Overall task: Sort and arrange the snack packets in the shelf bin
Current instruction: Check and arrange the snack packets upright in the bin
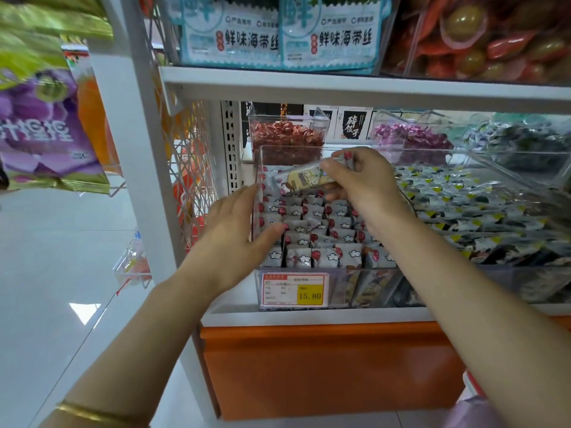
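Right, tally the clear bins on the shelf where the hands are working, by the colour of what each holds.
Bins of red sweets: 1
Bins of purple sweets: 1
Bins of dark blue sweets: 1
Bins of grey packets: 1
Bins of black-and-yellow packets: 1
Total: 5

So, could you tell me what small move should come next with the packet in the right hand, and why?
Probably lower the packet, which the right hand pinches tilted above the back of the clear bin, and stand it upright in the back row. The other packets below already stand in neat rows, and the left hand rests on the bin's left wall.
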